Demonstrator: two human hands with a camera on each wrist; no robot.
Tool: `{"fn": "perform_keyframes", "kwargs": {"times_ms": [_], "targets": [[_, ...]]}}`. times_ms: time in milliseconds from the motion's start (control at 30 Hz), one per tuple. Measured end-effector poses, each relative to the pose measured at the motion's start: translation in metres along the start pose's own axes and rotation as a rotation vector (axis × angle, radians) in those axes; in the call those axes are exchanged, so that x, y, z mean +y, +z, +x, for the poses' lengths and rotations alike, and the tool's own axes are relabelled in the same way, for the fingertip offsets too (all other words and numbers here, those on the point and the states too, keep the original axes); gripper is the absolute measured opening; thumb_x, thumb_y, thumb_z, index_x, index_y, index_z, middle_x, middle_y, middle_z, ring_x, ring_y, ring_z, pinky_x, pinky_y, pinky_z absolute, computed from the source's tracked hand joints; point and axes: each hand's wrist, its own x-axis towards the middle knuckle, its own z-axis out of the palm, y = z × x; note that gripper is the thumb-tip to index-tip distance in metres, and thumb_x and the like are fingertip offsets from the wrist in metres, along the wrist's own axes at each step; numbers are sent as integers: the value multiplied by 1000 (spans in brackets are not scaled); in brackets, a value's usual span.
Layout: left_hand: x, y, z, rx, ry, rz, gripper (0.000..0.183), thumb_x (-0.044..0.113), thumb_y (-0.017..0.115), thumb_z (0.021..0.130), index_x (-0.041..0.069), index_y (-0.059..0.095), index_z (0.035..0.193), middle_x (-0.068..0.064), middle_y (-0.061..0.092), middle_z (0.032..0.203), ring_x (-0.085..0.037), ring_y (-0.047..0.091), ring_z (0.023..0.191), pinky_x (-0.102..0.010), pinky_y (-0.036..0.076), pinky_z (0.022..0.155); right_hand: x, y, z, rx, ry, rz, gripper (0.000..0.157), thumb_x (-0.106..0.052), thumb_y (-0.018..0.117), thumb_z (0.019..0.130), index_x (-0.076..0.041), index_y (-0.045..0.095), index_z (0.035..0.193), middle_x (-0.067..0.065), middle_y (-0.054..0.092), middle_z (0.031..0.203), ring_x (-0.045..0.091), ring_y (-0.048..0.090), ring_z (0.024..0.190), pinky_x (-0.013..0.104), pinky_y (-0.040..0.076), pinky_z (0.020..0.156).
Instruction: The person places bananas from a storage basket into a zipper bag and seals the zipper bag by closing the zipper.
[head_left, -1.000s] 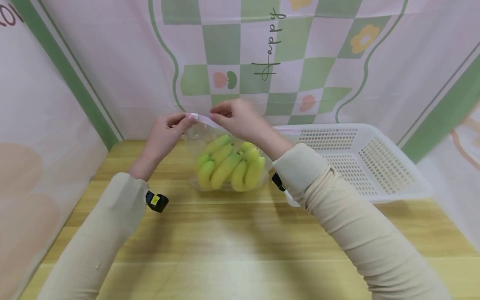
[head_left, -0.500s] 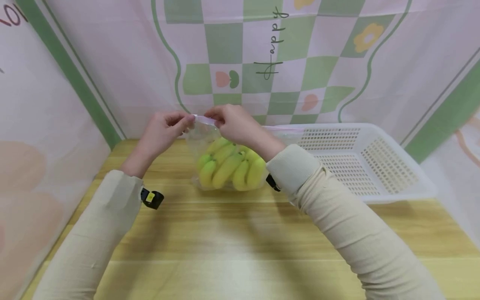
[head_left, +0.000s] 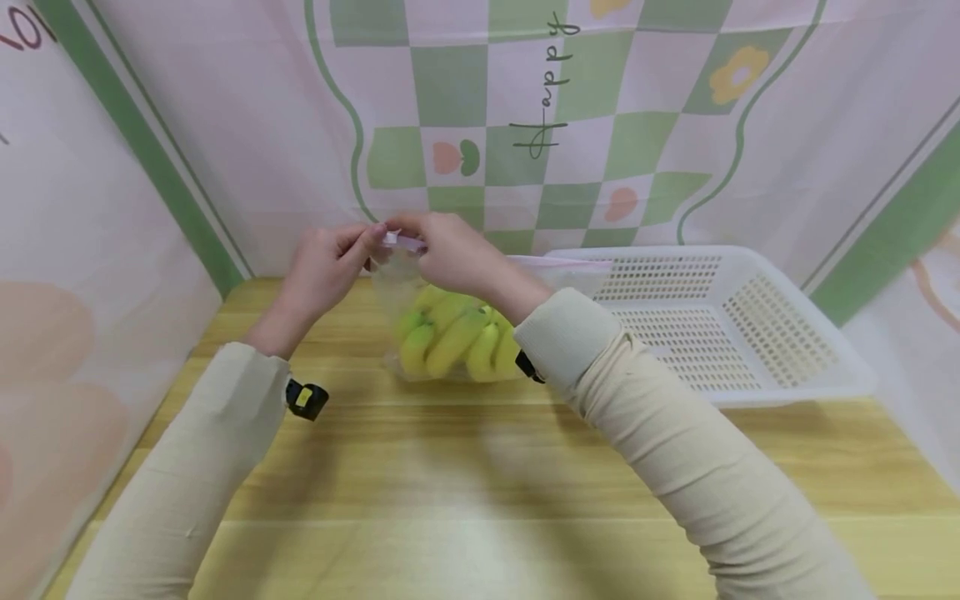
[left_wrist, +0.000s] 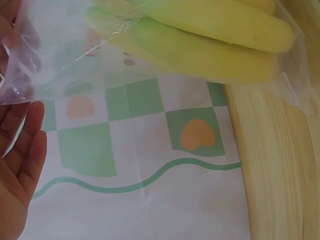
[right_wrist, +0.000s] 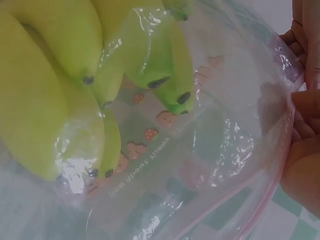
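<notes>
A clear slider zip bag stands on the table, with yellow-green bananas inside. At its upper left corner my left hand pinches the pink top edge between thumb and fingers. My right hand grips the same edge just beside it, the fingertips of both hands nearly meeting around the small white slider. In the right wrist view the pink zip strip parts into two lines away from the hands. Strawberry and bear prints show on the plastic there. My right hand and forearm cover part of the bag in the head view.
A white perforated plastic basket stands right of the bag, partly behind my right forearm. The wooden table ends at the back against a checkered fabric curtain. A strap with a small black camera sits on my left wrist.
My right hand has moved left along the bag's top edge to the slider, its fingers closing on the edge. My left hand stays at the corner.
</notes>
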Motion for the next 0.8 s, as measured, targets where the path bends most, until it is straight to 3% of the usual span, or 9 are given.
{"fn": "perform_keyframes", "kwargs": {"times_ms": [100,267,467,800], "targets": [[0,1,-1,16,25,16,51,40,41,100,3,74,93,-18,73,86,-27,66,76,-31,51,65,-1,2,1,20,-7,0,37,-16,43,101,-15,51,137,4,54,140,17,54,123,32,48,101],[0,2,-2,27,46,30,53,43,41,98,3,75,93,-17,73,82,-29,66,75,-31,50,65,0,6,4,80,11,-15,35,-27,44,101,-15,58,131,3,61,132,15,59,115,31,50,97],[1,2,-1,24,51,30,54,48,40,97,6,76,98,-16,72,79,-24,63,70,-25,47,62,0,10,7,146,33,-34,30,-25,48,100,-12,65,120,3,68,117,13,59,95,28,51,86],[-1,3,0,26,35,27,54,47,41,98,6,73,84,-14,70,77,-25,61,72,-27,45,63,-3,8,5,140,60,-43,25,-24,53,98,-9,69,111,4,69,104,14,54,83,24,46,74]]}}
